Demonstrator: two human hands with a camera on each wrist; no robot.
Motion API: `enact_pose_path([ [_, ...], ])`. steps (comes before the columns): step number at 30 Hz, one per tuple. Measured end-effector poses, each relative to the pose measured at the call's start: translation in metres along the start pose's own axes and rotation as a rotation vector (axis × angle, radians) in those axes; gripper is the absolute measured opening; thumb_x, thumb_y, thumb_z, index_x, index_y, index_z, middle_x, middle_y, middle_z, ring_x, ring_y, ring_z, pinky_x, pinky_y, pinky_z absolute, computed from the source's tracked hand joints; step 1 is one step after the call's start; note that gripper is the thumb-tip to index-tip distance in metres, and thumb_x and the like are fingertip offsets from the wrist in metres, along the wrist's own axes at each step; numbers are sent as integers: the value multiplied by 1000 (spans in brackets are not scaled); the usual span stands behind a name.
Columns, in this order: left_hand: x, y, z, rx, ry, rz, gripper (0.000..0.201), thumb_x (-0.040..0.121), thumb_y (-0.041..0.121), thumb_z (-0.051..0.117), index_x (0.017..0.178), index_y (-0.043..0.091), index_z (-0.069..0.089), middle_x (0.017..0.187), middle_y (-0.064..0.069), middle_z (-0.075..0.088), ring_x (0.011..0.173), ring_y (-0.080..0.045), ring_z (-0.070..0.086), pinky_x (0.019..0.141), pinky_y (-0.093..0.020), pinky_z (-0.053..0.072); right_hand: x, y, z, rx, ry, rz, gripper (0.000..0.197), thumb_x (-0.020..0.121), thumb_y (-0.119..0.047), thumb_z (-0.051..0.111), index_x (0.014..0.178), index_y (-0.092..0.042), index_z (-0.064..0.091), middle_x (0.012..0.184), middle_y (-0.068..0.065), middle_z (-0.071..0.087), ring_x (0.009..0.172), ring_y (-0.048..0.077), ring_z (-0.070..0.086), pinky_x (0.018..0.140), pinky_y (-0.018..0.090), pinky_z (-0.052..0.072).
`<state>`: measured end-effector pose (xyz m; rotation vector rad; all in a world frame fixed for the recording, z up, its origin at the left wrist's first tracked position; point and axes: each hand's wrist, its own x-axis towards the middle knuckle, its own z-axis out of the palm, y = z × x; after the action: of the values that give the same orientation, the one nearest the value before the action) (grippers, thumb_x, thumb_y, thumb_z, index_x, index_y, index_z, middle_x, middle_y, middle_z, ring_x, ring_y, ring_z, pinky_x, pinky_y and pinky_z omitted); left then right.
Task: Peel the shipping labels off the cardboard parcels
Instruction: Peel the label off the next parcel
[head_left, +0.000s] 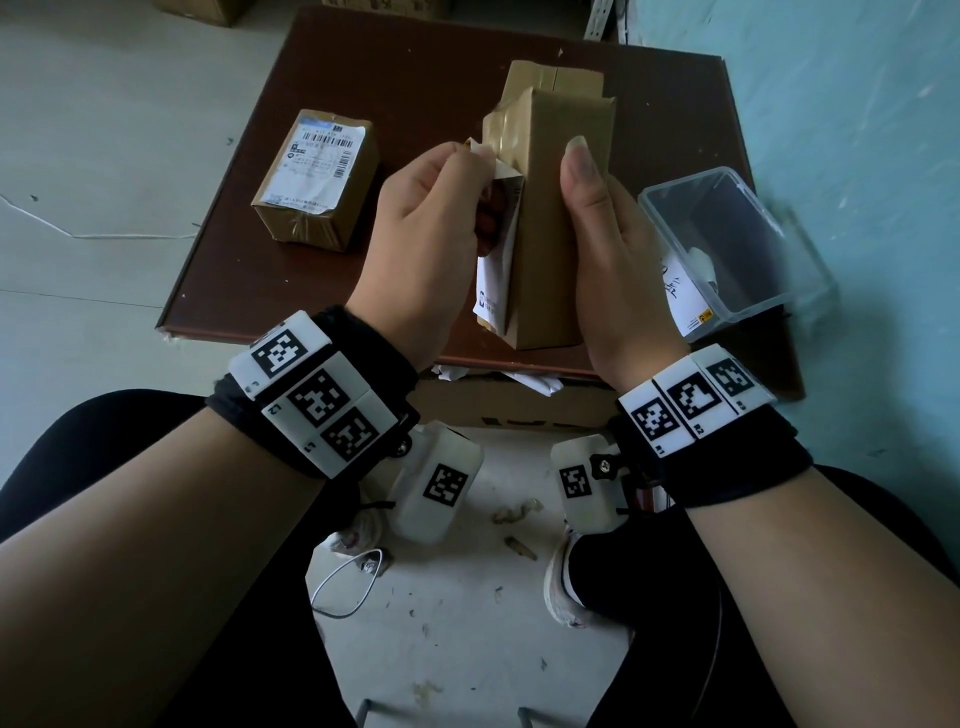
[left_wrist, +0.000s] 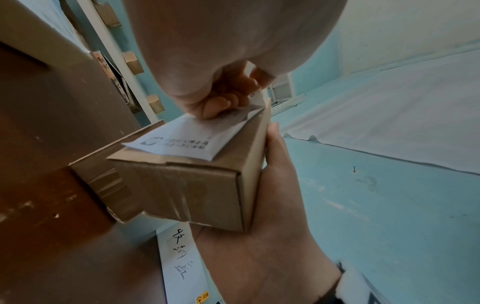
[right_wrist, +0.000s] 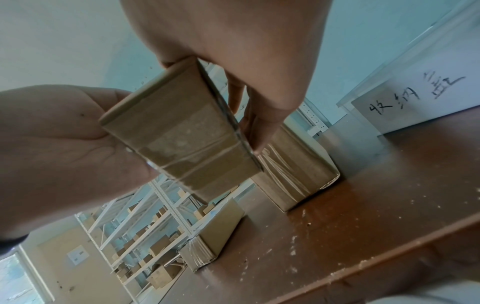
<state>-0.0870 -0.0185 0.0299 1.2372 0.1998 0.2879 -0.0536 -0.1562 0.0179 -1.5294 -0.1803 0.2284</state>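
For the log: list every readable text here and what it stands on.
"收纳盒", handwritten: white sheet on the clear plastic box.
Shipping label on the parcel on the table: barcodes, print too small.
Label being peeled from the held parcel: print blurred.

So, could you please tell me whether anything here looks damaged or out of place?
Only the shipping label on the held parcel: it hangs half peeled, pinched by the left hand; the right hand grips the parcel.

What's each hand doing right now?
Left hand: fingers pinch the shipping label, partly peeled.
Right hand: grips the held parcel.
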Motion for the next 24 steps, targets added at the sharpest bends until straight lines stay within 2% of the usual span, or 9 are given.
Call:
enact_pose_path([
  [3,1,0,0,-1,5,1,39,94,18,52,56,26,50,64,3,45,64,-12,42,65,-31,36,1,2,0,22,-8,16,46,107,-53,54,127,-15,71,119,15,79,108,31,79,99,51,65],
  [6,1,0,0,2,-3,-1,40,94,18,51,54,27,50,64,4,44,63,-11,41,63,-30,35,3,3,-2,16,-16,21,50,107,-54,52,130,-13,71,120,16,79,108,30,79,101,54,64],
  [11,1,1,-1,-2,-10,-3,41,94,15,50,55,26,49,63,4,44,63,-12,42,65,-32,35,6,4,-3,23,-50,38,60,105,-58,53,134,-8,70,124,22,76,112,37,78,104,60,61],
  [18,1,1,-1,15,5,-26,38,92,17,50,55,26,52,62,6,47,63,-11,45,67,-33,37,5,4,-5,11,-32,64,53,114,-53,50,131,-8,72,121,19,78,110,32,79,103,55,63],
  [21,0,2,-1,26,-1,-28,31,92,18,50,62,22,51,65,4,48,66,-12,46,70,-36,38,6,3,-5,13,-52,70,55,112,-55,49,134,-9,71,124,18,78,113,32,78,105,56,62],
  [24,0,2,-1,37,-2,-32,32,92,18,50,60,23,51,64,5,49,65,-10,47,68,-32,39,7,4,-5,27,-61,83,56,110,-57,49,137,-12,70,127,16,78,116,31,78,106,56,62],
])
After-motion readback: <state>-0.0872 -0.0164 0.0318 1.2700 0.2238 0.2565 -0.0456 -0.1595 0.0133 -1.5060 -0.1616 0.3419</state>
